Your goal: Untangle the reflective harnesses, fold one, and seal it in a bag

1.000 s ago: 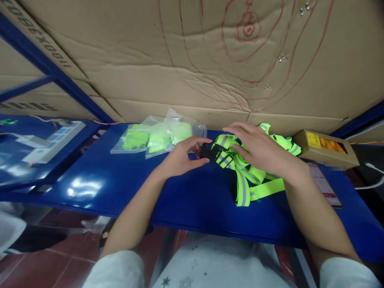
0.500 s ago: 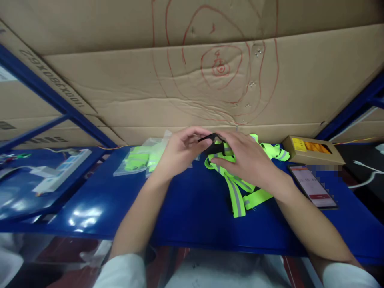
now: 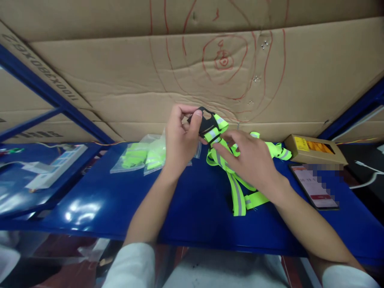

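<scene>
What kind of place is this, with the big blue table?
It looks like a workshop or packing room, I think. There's a long blue table, neon straps beside little clear bags of neon things, and big cardboard sheets behind.

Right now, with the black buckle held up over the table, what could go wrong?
The left hand holds the black buckle near its edge, so it might slip free. The neon straps lie in overlapping loops by the right hand and could tangle or twist. The phone lies near the right forearm, which might nudge it.
</scene>
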